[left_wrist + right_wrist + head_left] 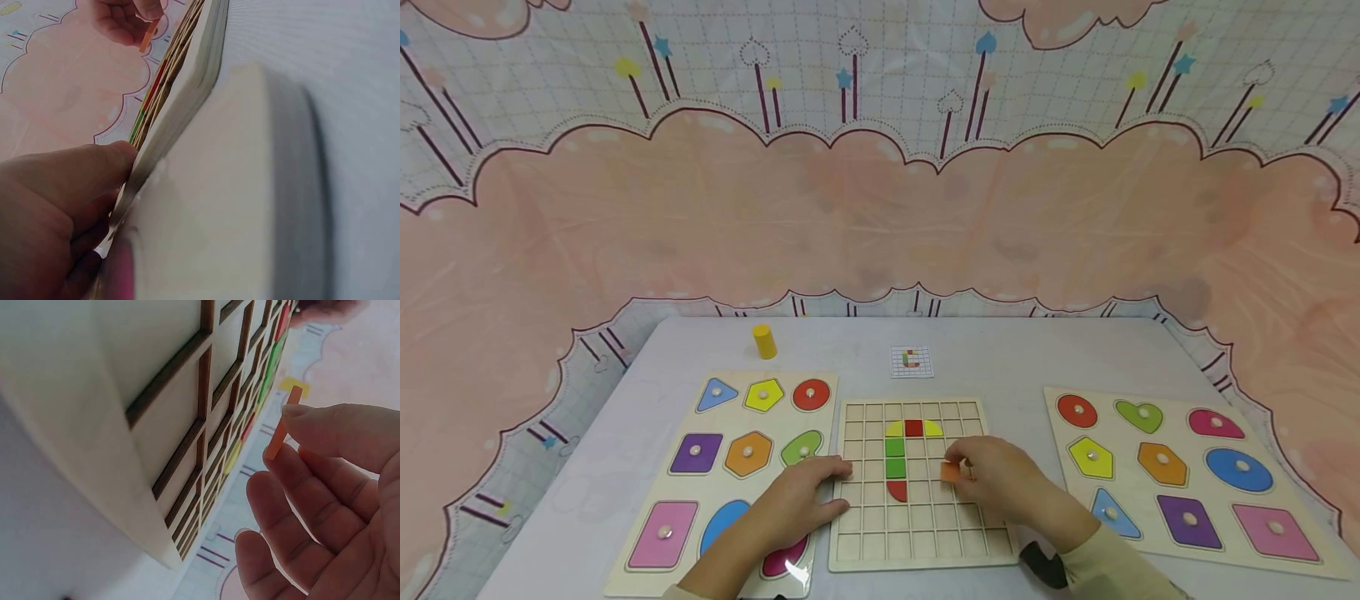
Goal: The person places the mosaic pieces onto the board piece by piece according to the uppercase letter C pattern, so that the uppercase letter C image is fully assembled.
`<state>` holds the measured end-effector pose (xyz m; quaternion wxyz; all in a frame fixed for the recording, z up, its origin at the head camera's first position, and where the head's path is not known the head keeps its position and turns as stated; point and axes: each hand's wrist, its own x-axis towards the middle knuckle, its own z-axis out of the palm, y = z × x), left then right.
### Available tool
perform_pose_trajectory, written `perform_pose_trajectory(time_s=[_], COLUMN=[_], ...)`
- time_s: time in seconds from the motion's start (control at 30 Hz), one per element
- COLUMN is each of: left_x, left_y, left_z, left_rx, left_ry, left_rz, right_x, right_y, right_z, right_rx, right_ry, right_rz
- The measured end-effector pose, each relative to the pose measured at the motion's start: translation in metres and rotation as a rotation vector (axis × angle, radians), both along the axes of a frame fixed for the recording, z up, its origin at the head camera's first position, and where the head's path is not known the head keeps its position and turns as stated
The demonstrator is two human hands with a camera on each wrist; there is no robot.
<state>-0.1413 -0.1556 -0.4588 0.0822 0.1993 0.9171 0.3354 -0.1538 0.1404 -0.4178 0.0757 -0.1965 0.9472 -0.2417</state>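
A wooden grid board (925, 533) lies in the middle of the table. In its cells sit green, red and yellow tiles, among them a green square (895, 468), a red square (913, 428) and a red quarter-round piece (897, 491). My right hand (1003, 479) pinches an orange square tile (284, 424) between thumb and fingertip, above the board's right half and apart from its surface in the right wrist view. My left hand (797, 504) rests at the board's left edge, where thumb and fingers touch it; the left wrist view shows the thumb (94, 165) against that edge.
Knobbed shape puzzle boards flank the grid: one left (647, 483), partly under my left arm, one right (1052, 400). Behind the grid lie a small pattern card (912, 362) and a yellow cylinder (764, 342). A black object (1042, 565) sits by my right wrist.
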Motion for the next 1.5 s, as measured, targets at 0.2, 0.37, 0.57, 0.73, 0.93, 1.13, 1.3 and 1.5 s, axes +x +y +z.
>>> perform_pose_trajectory(time_s=[0.2, 0.37, 0.57, 0.73, 0.93, 1.13, 1.3, 1.5], left_x=[-0.001, -0.001, -0.002, -0.002, -0.002, -0.002, -0.002, -0.002], left_y=[-0.001, -0.001, -0.001, -0.001, -0.001, -0.001, -0.001, -0.001], left_z=[-0.001, -0.001, -0.001, -0.001, -0.001, -0.002, -0.002, -0.002], left_rx=[-0.008, -0.011, -0.012, -0.009, -0.007, -0.013, -0.009, -0.009], left_ry=[-0.007, 0.002, 0.005, -0.008, -0.001, -0.002, -0.007, -0.016], left_rz=[0.003, -0.002, -0.004, 0.0, -0.005, 0.0, 0.0, 0.002], right_x=[0.0, 0.0, 0.0, 0.0, -0.001, -0.002, -0.003, -0.005], right_y=[-0.005, -0.009, -0.015, -0.019, -0.023, -0.025, -0.027, -0.029], right_z=[-0.003, -0.003, -0.007, -0.008, -0.007, -0.007, -0.008, -0.01], right_rx=[0.005, -0.004, 0.018, 0.04, 0.056, 0.054, 0.055, 0.059], right_ry=[0.026, 0.052, 0.081, 0.078, 0.055, 0.074, 0.074, 0.053], right_rz=[0.049, 0.093, 0.104, 0.1, 0.113, 0.148, 0.14, 0.134])
